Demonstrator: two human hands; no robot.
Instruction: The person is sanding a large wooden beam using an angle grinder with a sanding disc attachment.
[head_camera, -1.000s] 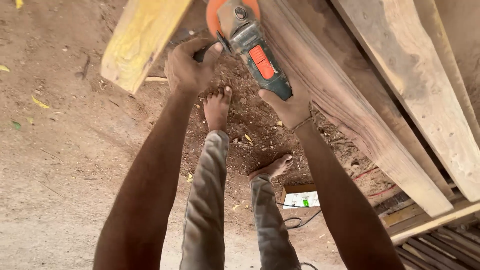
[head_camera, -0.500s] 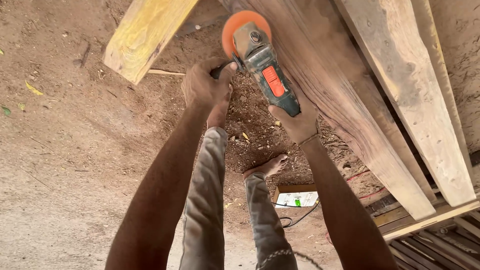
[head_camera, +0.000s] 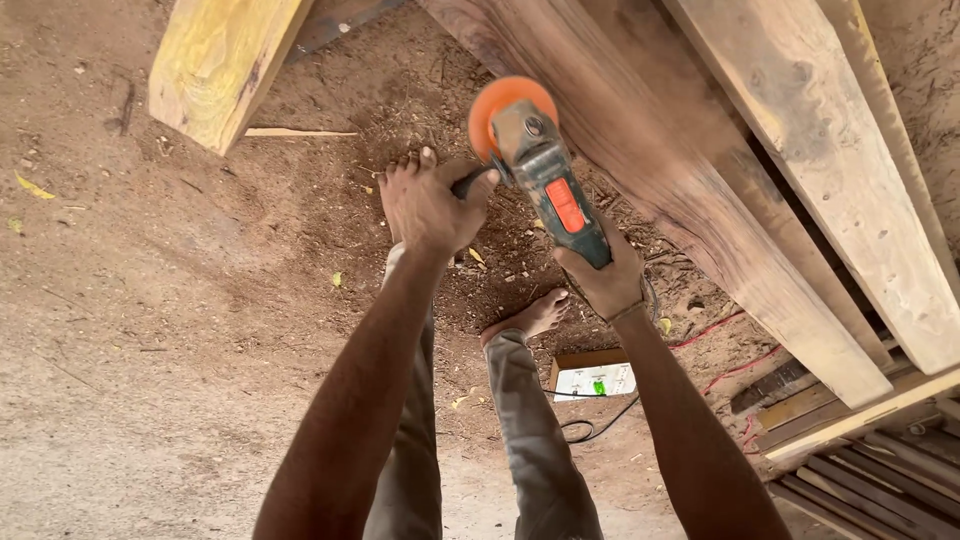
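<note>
I hold a green angle grinder (head_camera: 552, 185) with an orange switch and an orange sanding disc (head_camera: 505, 105). My left hand (head_camera: 428, 208) grips its black side handle. My right hand (head_camera: 605, 275) is wrapped around the rear of its body. The disc lies against the edge of a long dark wooden plank (head_camera: 680, 190) that slopes from upper left to lower right. My bare feet stand on the sawdust-covered ground below.
A pale plank (head_camera: 830, 150) lies beside the dark one on the right. A yellowish beam end (head_camera: 215, 65) juts in at upper left. A small open box (head_camera: 592, 378), a black cable and red wires lie on the dirt. Thin slats (head_camera: 870, 490) are stacked at lower right.
Both hands and the grinder have moved down along the dark plank toward me, so the whole orange disc now shows. The view has shifted a little as well.
</note>
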